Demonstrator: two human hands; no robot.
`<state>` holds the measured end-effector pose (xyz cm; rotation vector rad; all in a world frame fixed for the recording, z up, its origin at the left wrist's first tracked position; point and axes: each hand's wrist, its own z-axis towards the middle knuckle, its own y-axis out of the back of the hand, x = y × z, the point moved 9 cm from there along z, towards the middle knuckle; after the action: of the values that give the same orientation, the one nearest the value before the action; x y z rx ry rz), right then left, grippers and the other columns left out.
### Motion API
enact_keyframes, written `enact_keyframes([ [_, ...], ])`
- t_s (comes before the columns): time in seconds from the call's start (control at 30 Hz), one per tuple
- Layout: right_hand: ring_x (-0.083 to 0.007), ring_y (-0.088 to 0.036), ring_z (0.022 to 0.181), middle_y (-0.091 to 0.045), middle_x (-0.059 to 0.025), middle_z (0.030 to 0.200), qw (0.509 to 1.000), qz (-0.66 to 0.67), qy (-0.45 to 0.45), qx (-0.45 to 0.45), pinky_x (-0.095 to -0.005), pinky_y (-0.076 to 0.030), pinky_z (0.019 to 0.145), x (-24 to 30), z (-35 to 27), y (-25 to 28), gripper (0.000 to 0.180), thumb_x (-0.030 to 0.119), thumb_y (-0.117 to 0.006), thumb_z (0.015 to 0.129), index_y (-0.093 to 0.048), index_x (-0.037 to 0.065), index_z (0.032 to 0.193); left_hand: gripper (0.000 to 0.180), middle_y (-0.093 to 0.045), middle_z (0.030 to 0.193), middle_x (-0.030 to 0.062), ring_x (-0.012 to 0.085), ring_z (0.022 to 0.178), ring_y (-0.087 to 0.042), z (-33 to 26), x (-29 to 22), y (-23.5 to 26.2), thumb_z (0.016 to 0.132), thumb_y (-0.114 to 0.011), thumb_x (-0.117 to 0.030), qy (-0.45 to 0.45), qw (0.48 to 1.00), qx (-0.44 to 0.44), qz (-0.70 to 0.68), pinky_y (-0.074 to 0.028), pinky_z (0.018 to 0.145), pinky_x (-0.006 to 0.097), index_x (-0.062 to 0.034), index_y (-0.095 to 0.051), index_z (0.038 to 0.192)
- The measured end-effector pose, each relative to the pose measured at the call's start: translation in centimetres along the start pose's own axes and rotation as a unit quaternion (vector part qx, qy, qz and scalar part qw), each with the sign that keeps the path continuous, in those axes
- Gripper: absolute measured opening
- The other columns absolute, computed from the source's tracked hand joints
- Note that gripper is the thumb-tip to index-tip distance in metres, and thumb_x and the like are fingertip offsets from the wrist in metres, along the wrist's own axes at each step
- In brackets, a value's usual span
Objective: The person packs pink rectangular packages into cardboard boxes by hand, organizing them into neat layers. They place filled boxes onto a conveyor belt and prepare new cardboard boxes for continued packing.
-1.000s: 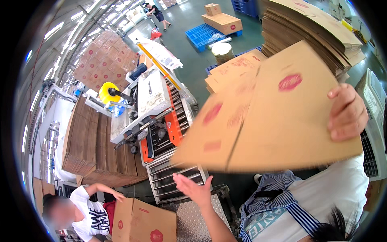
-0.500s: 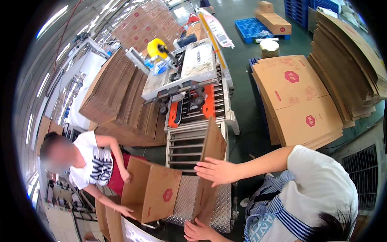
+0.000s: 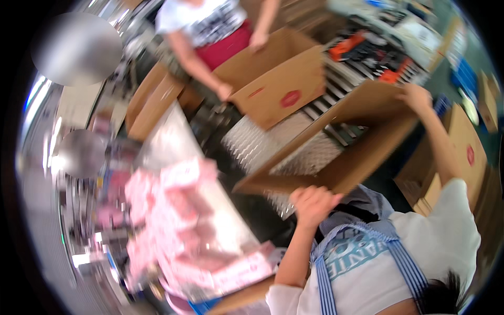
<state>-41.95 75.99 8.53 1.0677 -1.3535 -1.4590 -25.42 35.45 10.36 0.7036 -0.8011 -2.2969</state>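
Cardboard box (image 3: 336, 142) sits half open over the metal rollers (image 3: 294, 152); my left hand (image 3: 313, 203) grips its near edge, my right hand (image 3: 415, 96) holds the far flap, flaps not folded yet

Matt brown cardboard box (image 3: 341, 142), ribbed metal table (image 3: 262, 144), glossy pink plastic packs (image 3: 184, 226).

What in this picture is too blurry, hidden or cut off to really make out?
- Head view, pink packages: motion blur; kind and count unreadable.
- Machine with orange parts: blurred and cut by the upper rim.
- Inside of the cardboard box held by the left hand and right hand: its own panels hide it.
- Co-worker's box: inside faces away.
- Items at the left rim: smeared, too small.
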Motion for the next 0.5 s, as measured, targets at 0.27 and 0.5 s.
enact_keyframes([
  [0.27,-0.0399,-0.061,0.084,-0.062,-0.0236,0.083,0.962,0.007,0.21,0.173,-0.0458,-0.048,0.073,11.7,-9.7,-4.3,0.043,0.042,-0.063,0.081,-0.059,0.0,0.09,0.025,-0.059,0.062,0.0049,0.0219,0.068,-0.056,-3.4,1.4,-13.0,0.074,-0.064,-0.031,-0.091,0.929,0.325,-0.152,-0.039,0.071,0.036,-0.01,-0.064,0.061],
  [0.5,-0.0356,-0.052,0.111,-0.056,-0.0198,0.118,0.823,0.076,0.451,0.337,-0.0422,-0.043,0.09,16.3,-14.2,-2.0,0.091,0.058,-0.074,0.059,-0.047,0.005,0.128,0.029,-0.063,0.114,0.0094,0.02,0.106,-0.057,-7.0,12.6,-14.5,0.089,-0.059,-0.022,0.375,0.725,0.276,-0.507,-0.044,0.092,0.032,-0.0032,-0.062,0.112],
])
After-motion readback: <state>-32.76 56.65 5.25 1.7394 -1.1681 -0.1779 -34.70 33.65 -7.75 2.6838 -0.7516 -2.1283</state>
